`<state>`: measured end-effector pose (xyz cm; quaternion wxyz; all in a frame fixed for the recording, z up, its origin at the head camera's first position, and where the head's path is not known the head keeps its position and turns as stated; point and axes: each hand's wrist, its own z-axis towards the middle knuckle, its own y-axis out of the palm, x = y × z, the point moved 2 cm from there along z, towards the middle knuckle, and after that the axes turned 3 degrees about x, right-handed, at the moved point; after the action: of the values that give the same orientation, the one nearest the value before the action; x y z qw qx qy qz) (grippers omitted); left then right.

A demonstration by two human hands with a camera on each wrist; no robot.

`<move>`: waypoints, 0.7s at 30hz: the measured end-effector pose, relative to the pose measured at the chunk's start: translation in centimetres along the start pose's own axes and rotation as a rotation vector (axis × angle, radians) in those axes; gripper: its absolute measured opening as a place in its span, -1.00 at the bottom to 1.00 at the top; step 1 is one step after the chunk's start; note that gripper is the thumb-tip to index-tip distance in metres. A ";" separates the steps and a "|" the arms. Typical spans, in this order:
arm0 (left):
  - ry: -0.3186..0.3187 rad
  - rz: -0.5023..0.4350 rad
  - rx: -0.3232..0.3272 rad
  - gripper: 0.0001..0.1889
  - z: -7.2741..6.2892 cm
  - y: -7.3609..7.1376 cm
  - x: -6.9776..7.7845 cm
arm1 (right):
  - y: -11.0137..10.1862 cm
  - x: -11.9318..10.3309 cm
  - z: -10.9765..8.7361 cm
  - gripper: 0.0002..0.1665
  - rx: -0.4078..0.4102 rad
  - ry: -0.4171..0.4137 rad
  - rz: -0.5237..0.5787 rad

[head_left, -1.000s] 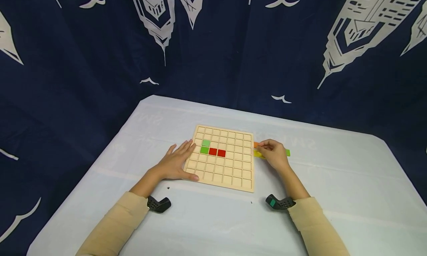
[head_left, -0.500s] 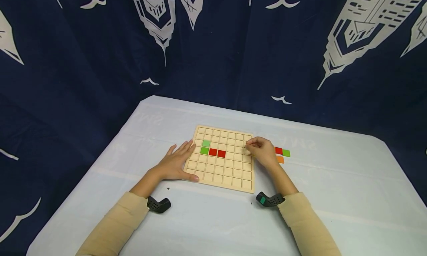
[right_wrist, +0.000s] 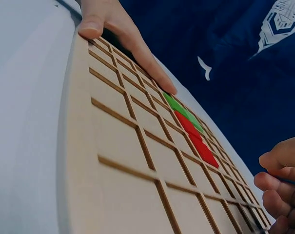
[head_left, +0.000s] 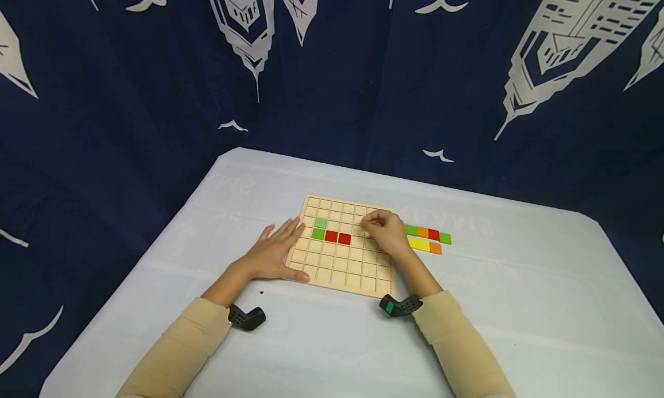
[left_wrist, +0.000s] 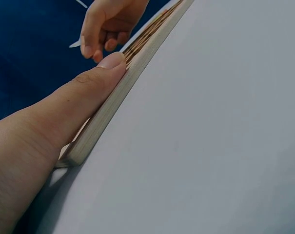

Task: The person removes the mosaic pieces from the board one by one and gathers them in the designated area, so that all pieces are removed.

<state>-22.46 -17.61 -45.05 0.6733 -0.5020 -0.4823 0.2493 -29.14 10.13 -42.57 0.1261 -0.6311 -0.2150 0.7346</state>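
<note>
A pale wooden grid board (head_left: 342,266) lies on the white table. My left hand (head_left: 271,256) rests along its left side, fingers spread, thumb (left_wrist: 96,80) on the near edge in the left wrist view. Over the board's right part hovers my right hand (head_left: 388,235), thumb and forefinger brought together, the other fingers curled (right_wrist: 279,202); I cannot tell whether a tile is between the tips. Set in the grid are a light green tile (head_left: 321,222), a green tile (head_left: 318,234) and two red tiles (head_left: 338,237).
Right of the board lie two rows of loose square tiles: green, orange (head_left: 422,232), red and green behind, yellow (head_left: 419,244) and orange in front. My right hand hides their left end. A dark blue printed curtain (head_left: 363,98) hangs behind the table.
My right hand has moved left from the loose tiles, where its fingertips were beside an orange one, to over the board. More loose tiles now show. The left hand stays put.
</note>
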 end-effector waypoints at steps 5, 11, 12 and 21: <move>0.012 -0.008 0.004 0.34 -0.1 -0.2 -0.1 | 1.7 -0.8 0.5 -0.85 -0.044 -0.004 0.024; 0.014 0.003 0.000 0.33 0.0 -0.1 -0.1 | 2.9 -1.7 0.8 -0.87 -0.054 -0.027 0.021; 0.012 0.006 0.000 0.33 0.0 -0.1 -0.2 | 3.2 -1.8 0.9 -0.88 -0.056 -0.029 0.027; 0.014 -0.006 0.001 0.32 -0.1 -0.2 -0.2 | 4.9 -2.4 1.5 -0.88 -0.086 -0.032 0.003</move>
<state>-22.47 -17.87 -44.96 0.6778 -0.5018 -0.4789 0.2437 -29.78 4.49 -42.68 0.0944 -0.6245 -0.2471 0.7349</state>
